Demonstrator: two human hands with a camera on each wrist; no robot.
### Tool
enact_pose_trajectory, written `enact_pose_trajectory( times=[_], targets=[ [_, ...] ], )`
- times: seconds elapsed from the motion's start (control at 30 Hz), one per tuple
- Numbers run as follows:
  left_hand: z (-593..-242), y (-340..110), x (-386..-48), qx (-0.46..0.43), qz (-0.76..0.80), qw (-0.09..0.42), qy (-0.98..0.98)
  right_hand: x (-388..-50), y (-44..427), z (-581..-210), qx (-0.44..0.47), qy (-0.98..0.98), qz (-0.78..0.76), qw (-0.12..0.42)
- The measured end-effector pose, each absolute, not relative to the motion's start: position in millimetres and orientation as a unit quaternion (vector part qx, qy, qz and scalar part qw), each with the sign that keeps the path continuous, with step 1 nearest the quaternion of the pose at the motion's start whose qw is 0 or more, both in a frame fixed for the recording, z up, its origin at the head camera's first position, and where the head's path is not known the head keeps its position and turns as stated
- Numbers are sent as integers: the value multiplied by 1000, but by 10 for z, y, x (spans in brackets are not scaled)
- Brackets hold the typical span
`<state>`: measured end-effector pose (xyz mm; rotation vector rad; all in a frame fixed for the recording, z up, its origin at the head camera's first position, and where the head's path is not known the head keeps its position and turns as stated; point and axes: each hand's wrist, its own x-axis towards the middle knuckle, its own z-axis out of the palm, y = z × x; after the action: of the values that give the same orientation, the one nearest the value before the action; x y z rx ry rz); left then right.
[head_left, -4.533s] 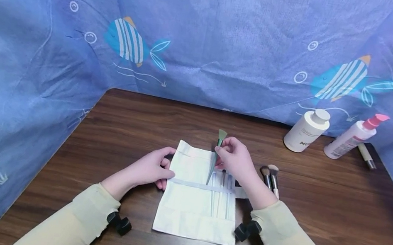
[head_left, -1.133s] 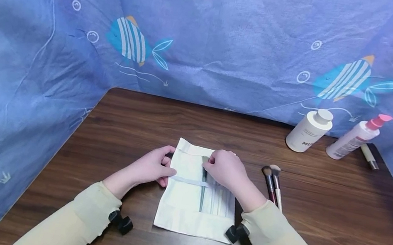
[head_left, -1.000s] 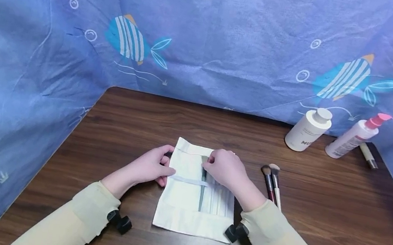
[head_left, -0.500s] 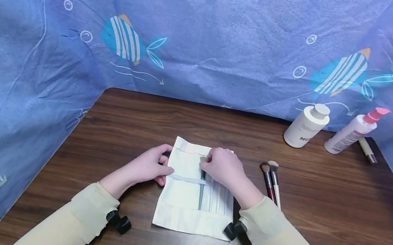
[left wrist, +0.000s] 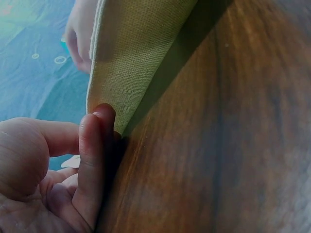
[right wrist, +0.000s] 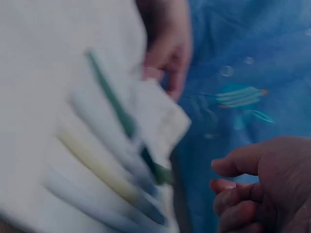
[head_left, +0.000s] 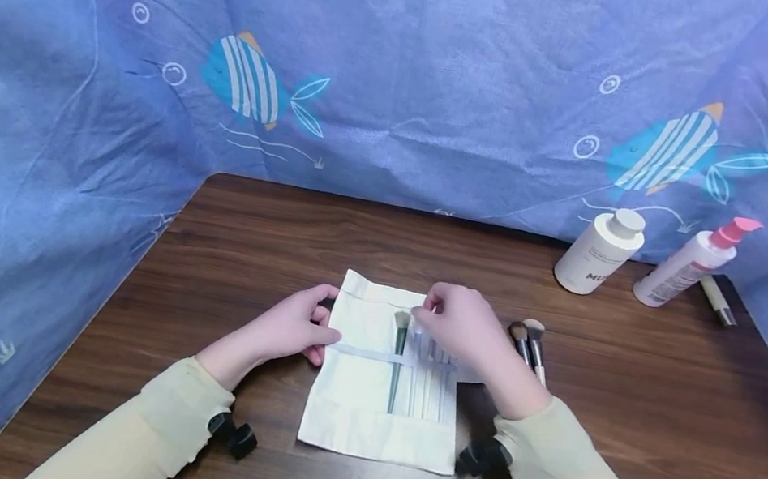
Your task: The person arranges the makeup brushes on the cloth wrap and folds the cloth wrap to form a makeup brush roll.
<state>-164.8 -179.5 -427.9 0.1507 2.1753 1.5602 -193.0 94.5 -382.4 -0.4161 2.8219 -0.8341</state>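
Note:
A white cloth brush roll (head_left: 355, 391) lies unfolded on the table, a pale strap across its middle. My left hand (head_left: 295, 321) pinches its left edge; in the left wrist view the cloth (left wrist: 131, 53) is lifted there, between thumb and fingers. Under the strap sits a green makeup brush (head_left: 401, 340), bristles toward the far side. To its right are several slim pale brushes (head_left: 428, 389), partly hidden. Just right of the green brush's head, my right hand (head_left: 464, 324) hovers above the roll. Its fingers are loosely curled and hold nothing, as the right wrist view shows.
Two makeup brushes (head_left: 533, 344) lie right of the roll, partly behind the right forearm. Farther back stand a white bottle (head_left: 595, 257) and a pink-topped pump bottle (head_left: 682, 269), with a cream-coloured tube (head_left: 717, 300) beside them. A blue curtain (head_left: 408, 71) hangs behind the table.
My right hand slid the green brush down under the strap, then let go and moved right and away from it. The left hand stays on the roll's edge.

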Motion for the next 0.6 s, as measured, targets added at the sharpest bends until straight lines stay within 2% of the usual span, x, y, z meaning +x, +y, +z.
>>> enact_pose_trajectory(
  times=[0.23, 0.4, 0.6],
  targets=[
    [-4271, -1811, -1642, 52, 559, 229, 795, -1879, 1622, -3616, -148, 939, -304, 64],
    [-4266, -1808, -1654, 56, 554, 231, 798, -1848, 2114, -3628, -115, 945, -297, 79],
    [-4251, -1788, -1663, 52, 557, 234, 795, -1862, 2259, -3766, -121, 959, -240, 95]
  ],
)
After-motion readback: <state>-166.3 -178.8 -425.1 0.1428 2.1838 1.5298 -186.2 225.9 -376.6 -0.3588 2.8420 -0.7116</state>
